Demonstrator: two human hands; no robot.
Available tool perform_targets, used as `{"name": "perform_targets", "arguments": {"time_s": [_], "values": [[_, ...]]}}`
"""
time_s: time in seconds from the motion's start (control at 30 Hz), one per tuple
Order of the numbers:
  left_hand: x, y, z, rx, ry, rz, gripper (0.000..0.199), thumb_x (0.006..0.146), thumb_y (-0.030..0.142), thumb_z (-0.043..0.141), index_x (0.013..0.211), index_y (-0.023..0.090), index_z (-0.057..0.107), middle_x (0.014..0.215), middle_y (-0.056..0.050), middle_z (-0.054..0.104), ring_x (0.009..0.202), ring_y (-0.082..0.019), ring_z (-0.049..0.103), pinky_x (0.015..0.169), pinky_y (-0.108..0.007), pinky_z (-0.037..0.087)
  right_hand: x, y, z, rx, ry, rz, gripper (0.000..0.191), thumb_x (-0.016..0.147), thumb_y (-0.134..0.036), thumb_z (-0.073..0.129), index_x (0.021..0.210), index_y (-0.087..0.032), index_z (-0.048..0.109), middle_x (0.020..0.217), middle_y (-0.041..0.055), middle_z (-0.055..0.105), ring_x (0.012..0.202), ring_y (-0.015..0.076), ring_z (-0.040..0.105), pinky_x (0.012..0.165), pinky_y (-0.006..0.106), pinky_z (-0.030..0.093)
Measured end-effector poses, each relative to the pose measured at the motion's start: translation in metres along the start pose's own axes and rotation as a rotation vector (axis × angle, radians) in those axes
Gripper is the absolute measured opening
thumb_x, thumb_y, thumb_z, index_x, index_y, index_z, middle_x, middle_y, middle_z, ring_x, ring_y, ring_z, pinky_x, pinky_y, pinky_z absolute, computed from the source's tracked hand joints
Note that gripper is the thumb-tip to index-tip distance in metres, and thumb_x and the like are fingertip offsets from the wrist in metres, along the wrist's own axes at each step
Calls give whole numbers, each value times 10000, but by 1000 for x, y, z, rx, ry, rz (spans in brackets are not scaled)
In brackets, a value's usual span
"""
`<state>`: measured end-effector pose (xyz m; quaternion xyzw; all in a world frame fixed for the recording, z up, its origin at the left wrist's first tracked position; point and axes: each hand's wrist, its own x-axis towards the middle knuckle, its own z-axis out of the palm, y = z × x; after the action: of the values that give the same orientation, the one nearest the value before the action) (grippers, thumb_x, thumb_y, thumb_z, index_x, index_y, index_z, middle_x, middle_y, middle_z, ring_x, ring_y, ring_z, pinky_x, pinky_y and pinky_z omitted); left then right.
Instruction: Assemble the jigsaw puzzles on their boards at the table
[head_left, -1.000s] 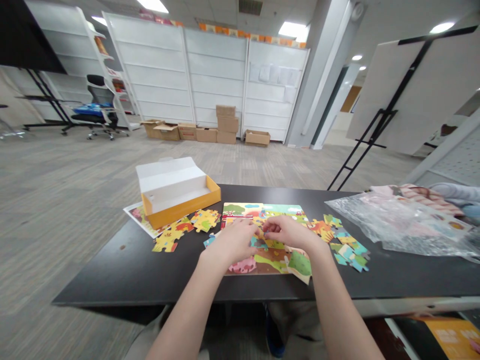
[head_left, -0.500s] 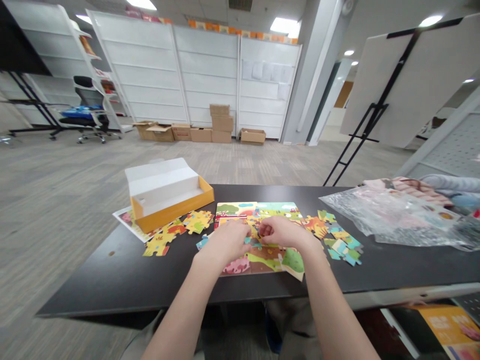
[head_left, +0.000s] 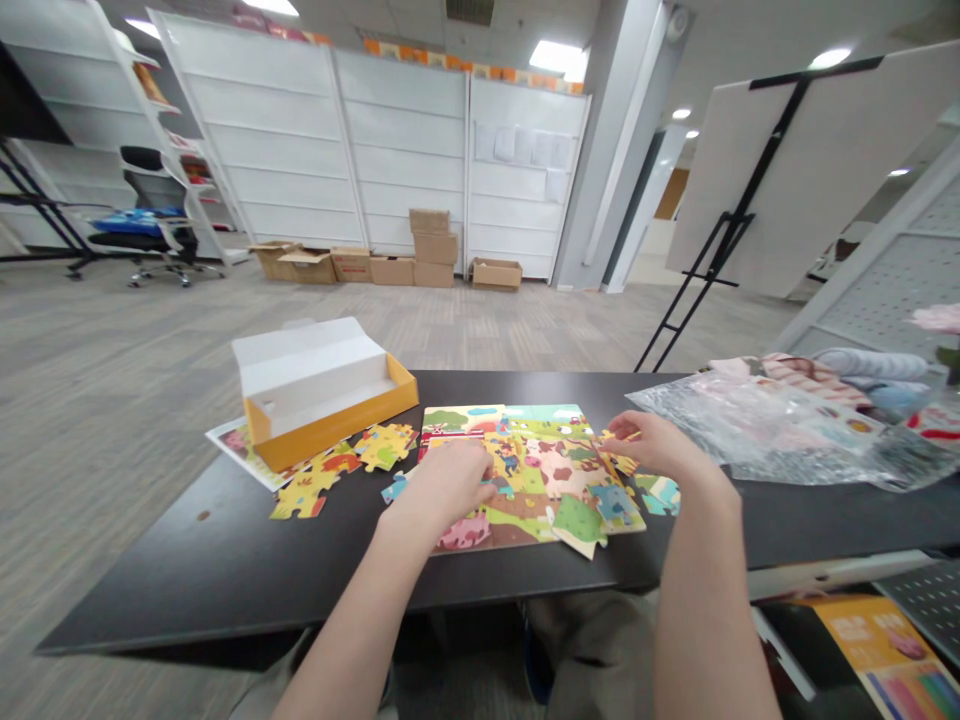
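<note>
A farm-scene jigsaw puzzle (head_left: 525, 505) lies on the black table, showing a cow, a pink pig and a red barn. On its left part rests my left hand (head_left: 456, 476), palm down, thumb apart from the fingers and nothing visible in it. My right hand (head_left: 651, 442) hovers past the right edge, fingers bent and apart, over loose orange and yellow pieces (head_left: 622, 464) that it partly hides. A green puzzle piece (head_left: 579, 524) lies askew over the front edge, and a blue piece (head_left: 616, 504) sits on the right part.
A yellow box (head_left: 337, 418) with a raised white lid stands at the back left. Loose yellow puzzle pieces (head_left: 306, 490) and a printed sheet (head_left: 238, 450) lie near it. Clear plastic bags (head_left: 757, 425) cover the right side. Below the table's right edge is an orange-printed box (head_left: 874, 640).
My right hand has moved right, from the middle of the puzzle to the loose pieces, uncovering the cow. My left hand stays on the puzzle. The view has shifted slightly.
</note>
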<state>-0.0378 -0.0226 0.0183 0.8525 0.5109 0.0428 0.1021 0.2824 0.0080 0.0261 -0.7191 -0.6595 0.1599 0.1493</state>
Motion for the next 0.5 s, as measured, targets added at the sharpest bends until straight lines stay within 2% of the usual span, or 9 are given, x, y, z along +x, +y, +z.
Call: {"name": "perform_targets", "arguments": {"time_s": [0.13,0.23,0.33,0.5], "values": [[0,2,-1,9,-10,0,169,863,319,634,869,208,761,991,-94,746,943,-279,697,763,-341,513,0,36,-5,-71,21,105,335,754,-369,751,1008,-151,734,1015,119,765,863,237,724,713,282,527],[0,0,1,0,-18,-3,193,867,371,640,877,229,770,1004,-88,748,957,-277,695,765,-339,508,0,54,-7,-71,22,126,390,712,-405,778,1012,-157,743,1076,128,764,927,262,732,765,307,548],[0,-3,4,-17,-15,-8,230,877,426,635,894,240,770,1017,-83,748,969,-266,693,794,-335,503,-1,75,-12,-99,79,150,391,685,-403,789,1002,-178,748,1105,138,764,982,297,732,808,354,566],[-1,-3,1,-33,-32,-12,171,854,369,660,891,234,759,1038,-82,740,997,-273,687,801,-336,501,-1,107,-16,-120,82,201,375,701,-409,776,984,-165,742,1089,162,763,1001,324,738,851,386,576]]}}
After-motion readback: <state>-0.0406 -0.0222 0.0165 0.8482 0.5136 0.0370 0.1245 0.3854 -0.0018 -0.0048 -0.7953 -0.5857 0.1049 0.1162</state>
